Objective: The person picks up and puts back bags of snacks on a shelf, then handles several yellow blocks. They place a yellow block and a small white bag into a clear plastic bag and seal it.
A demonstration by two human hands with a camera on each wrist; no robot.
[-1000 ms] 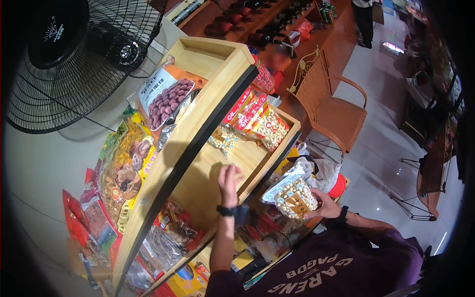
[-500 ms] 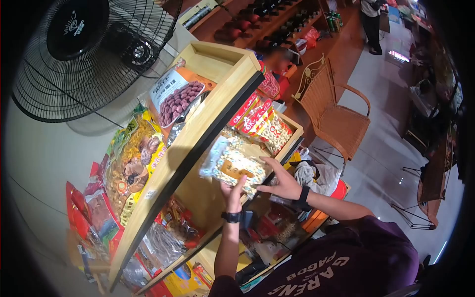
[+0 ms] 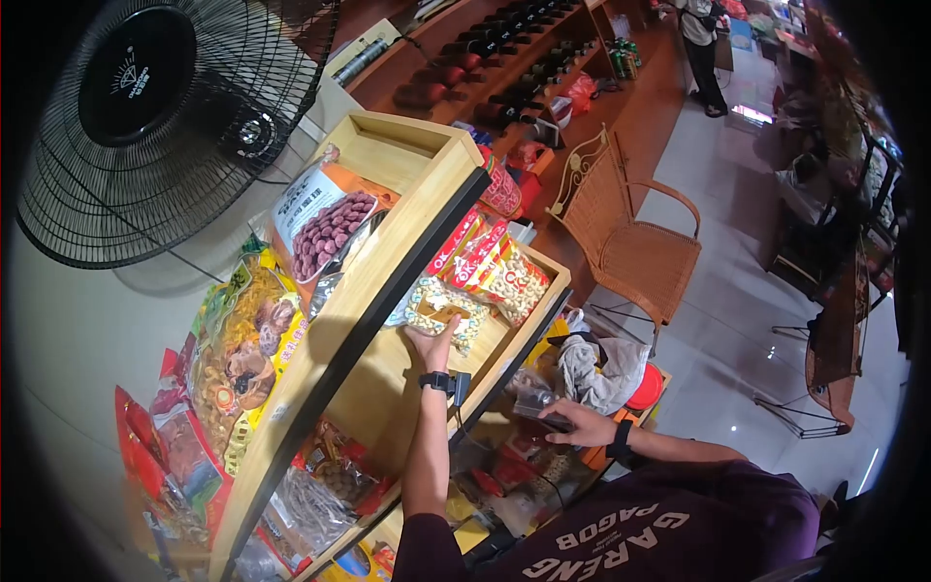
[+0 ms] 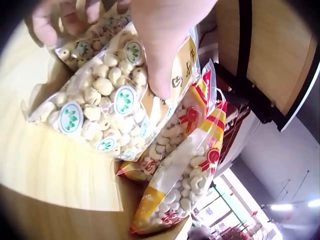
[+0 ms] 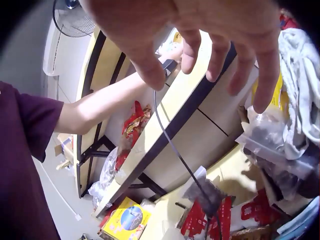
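Note:
In the head view my left hand (image 3: pixel 433 346) grips a clear bag of pale round seeds (image 3: pixel 454 312) lying in the upper wooden tray. The left wrist view has the thumb across the bag (image 4: pixel 102 102), with another seed bag (image 4: pixel 95 42) under the fingers. Red-and-yellow OK bags (image 3: pixel 490 262) lie beside it, against the tray's side. Over the lower shelf, my right hand (image 3: pixel 582 424) is beside a small clear bag with dark contents (image 3: pixel 535 400). In the right wrist view that hand (image 5: pixel 210 45) hangs with its fingers spread and loosely bent, holding nothing.
A black fan (image 3: pixel 145 116) stands at the upper left. Snack bags (image 3: pixel 247 349) fill the slanted shelf's left side. White cloth (image 3: pixel 593 373) and a red lid (image 3: pixel 645 386) lie right of the tray. Beyond are a wicker chair (image 3: pixel 642 257) and bottle shelves.
The seed bag has moved from the right hand to the left, and now lies in the tray beside the OK bags. The right hand has let go and moved down and right, over the lower shelf.

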